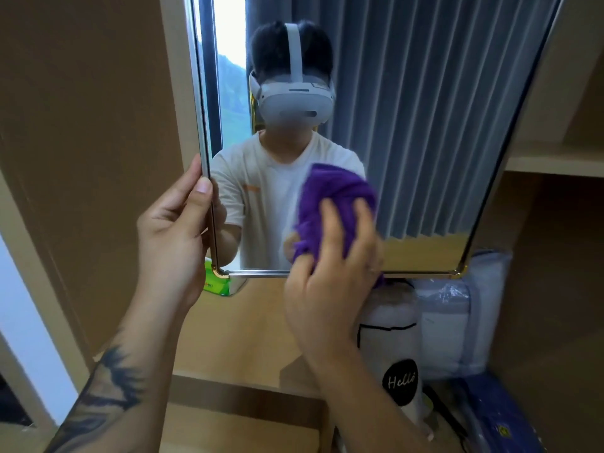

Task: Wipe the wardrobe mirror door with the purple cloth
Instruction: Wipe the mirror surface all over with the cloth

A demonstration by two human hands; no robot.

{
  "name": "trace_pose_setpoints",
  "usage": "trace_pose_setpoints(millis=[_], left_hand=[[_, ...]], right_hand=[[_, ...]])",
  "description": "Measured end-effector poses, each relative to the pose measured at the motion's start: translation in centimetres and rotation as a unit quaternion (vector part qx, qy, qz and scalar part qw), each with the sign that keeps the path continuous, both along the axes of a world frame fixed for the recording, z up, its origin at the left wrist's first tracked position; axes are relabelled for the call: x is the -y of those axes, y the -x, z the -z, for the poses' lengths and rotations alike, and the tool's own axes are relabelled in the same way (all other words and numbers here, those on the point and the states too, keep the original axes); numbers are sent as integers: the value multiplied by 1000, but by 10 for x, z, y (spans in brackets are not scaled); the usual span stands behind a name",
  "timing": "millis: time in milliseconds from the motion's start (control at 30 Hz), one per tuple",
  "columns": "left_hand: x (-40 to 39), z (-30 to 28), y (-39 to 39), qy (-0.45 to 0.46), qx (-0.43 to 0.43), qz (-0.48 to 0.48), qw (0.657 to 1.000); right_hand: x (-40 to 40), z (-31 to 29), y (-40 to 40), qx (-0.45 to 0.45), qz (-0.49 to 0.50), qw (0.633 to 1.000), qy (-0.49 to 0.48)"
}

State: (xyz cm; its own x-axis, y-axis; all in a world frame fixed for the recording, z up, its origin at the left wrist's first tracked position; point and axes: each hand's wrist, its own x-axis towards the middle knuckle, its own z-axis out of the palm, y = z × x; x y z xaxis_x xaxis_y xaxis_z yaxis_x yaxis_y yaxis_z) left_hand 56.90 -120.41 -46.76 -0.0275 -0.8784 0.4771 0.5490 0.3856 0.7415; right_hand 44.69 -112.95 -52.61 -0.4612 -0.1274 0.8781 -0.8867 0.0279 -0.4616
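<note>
Purple cloth (330, 194) hides mirror door's (425, 125) glass.

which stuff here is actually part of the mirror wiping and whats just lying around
In use: mirror door, purple cloth pressed on the glass by the right hand, left hand gripping the door's edge.

Lying about: white "Hello" bag, packed bedding, green packet.

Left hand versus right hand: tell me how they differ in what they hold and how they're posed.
The left hand grips the mirror door at its left edge, thumb on the front; the right hand presses the purple cloth flat against the glass near the bottom edge. The left hand looks sharp and steady; the right hand is motion-blurred with fingers spread. Both are bare and touch the same mirror door.
</note>
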Motion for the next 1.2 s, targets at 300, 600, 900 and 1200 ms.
trace_pose_setpoints(millis=[300,600,900,1200], left_hand=[[-16,18,-1,4,34,-11,999],[-63,113,-13,-9,133,-178,975],[-107,194,7,-300,224,247,894],[-110,191,20,-435,197,239,845]], right_hand=[[-19,12,-10,41,-203,978,5],[-64,57,-26,346,-399,849,32],[-104,137,-7,505,-414,739,-166],[-99,128,9,442,-349,756,-334]])
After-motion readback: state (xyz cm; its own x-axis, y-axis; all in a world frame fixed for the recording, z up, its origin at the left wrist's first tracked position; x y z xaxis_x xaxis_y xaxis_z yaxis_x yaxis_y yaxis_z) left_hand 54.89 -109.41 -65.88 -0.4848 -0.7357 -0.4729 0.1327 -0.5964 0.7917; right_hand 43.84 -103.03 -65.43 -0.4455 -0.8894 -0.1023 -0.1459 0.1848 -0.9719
